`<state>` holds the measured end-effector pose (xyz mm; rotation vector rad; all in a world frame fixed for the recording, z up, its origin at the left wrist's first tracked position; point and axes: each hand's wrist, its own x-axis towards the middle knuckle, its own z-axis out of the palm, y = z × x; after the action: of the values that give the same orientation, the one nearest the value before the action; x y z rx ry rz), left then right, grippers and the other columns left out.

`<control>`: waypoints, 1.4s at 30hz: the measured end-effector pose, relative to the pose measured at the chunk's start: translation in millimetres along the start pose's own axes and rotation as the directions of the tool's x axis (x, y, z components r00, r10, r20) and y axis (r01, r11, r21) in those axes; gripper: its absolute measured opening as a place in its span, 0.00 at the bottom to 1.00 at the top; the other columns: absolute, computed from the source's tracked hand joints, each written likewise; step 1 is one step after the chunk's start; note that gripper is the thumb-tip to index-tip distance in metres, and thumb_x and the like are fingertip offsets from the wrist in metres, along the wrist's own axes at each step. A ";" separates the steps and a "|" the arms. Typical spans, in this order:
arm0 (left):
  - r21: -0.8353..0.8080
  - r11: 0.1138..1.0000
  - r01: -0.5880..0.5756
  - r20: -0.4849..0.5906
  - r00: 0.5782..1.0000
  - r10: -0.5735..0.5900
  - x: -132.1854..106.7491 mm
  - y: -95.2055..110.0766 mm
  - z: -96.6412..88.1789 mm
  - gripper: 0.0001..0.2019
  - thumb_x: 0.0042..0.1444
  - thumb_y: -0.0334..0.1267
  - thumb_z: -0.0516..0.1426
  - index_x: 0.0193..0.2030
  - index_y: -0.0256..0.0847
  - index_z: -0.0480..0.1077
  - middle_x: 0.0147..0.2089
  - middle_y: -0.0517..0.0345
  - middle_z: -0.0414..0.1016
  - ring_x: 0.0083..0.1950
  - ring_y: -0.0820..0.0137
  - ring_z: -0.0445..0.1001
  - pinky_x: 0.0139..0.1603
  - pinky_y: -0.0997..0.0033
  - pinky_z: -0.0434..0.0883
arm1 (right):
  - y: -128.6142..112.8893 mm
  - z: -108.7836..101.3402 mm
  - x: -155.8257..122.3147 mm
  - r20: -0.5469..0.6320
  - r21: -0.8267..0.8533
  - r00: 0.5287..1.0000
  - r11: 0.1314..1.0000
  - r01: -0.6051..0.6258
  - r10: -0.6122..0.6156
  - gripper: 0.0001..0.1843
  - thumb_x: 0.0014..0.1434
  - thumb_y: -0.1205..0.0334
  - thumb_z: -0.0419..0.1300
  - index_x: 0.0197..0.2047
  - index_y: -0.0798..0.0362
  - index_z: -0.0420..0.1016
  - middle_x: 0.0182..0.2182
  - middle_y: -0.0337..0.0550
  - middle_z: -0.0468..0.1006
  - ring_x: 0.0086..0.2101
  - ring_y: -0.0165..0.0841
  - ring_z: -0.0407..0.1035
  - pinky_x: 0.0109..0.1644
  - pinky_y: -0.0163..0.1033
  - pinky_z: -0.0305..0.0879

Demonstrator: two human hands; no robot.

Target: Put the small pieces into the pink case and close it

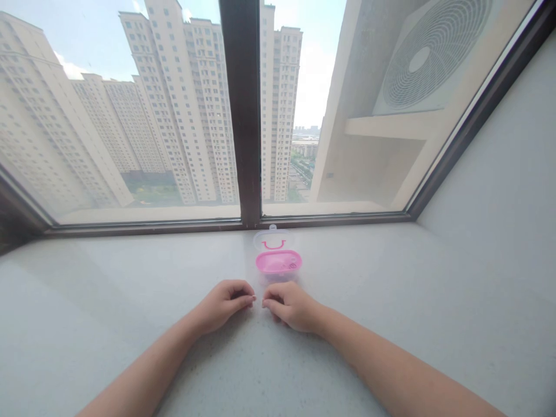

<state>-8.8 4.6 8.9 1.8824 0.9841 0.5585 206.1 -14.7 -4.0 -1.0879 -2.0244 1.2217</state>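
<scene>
A small pink plastic box (278,262) stands open on the pale stone window sill (130,301), its clear lid (273,239) with a pink handle tipped back toward the window. My left hand (226,305) and my right hand (289,305) rest on the sill just in front of the box, fingertips nearly meeting. Both hands have their fingers curled in a pinch. Whatever sits between the fingertips is too small to make out.
A large window with a dark central frame post (245,110) runs along the back of the sill. A grey wall (499,191) closes the right side. Outside are tall apartment blocks and an air-conditioner fan unit (430,55).
</scene>
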 end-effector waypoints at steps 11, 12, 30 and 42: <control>0.008 1.000 -0.001 0.004 1.000 0.001 -0.8 5.1 -0.6 0.11 0.57 0.41 0.54 0.35 0.37 0.74 0.30 0.58 0.73 0.34 0.70 0.68 0.38 0.72 0.65 | 1.2 -0.7 0.1 -0.001 -0.003 1.000 1.000 -0.007 0.007 0.06 0.60 0.67 0.54 0.31 0.56 0.70 0.18 0.35 0.69 0.15 0.22 0.60 0.19 0.27 0.55; 0.005 1.000 -0.002 0.005 1.000 0.002 -0.8 5.3 -0.6 0.11 0.57 0.40 0.54 0.35 0.37 0.74 0.30 0.58 0.73 0.34 0.70 0.68 0.38 0.72 0.65 | 1.2 -0.5 0.3 -0.002 -0.003 1.000 1.000 -0.008 0.008 0.06 0.60 0.67 0.54 0.31 0.56 0.70 0.18 0.35 0.69 0.15 0.22 0.60 0.19 0.27 0.55; 0.016 1.000 0.007 -0.003 1.000 -0.007 -0.5 4.4 -0.6 0.11 0.57 0.41 0.54 0.35 0.37 0.74 0.30 0.58 0.72 0.34 0.70 0.67 0.37 0.73 0.64 | -0.4 -0.5 0.1 -0.003 -0.017 1.000 1.000 -0.011 0.011 0.06 0.60 0.67 0.54 0.31 0.56 0.70 0.19 0.34 0.69 0.15 0.22 0.60 0.20 0.27 0.55; 0.021 1.000 0.007 -0.006 1.000 -0.007 -0.5 5.4 -0.4 0.11 0.56 0.41 0.54 0.34 0.37 0.74 0.30 0.58 0.73 0.34 0.70 0.68 0.38 0.73 0.65 | -0.5 -0.8 0.3 -0.003 -0.020 1.000 1.000 -0.014 0.014 0.06 0.59 0.67 0.54 0.32 0.56 0.71 0.18 0.34 0.69 0.16 0.23 0.60 0.20 0.27 0.55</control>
<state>-7.1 3.0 13.8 1.8957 1.0041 0.5521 206.3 -14.2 -3.3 -1.1145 -2.0341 1.2094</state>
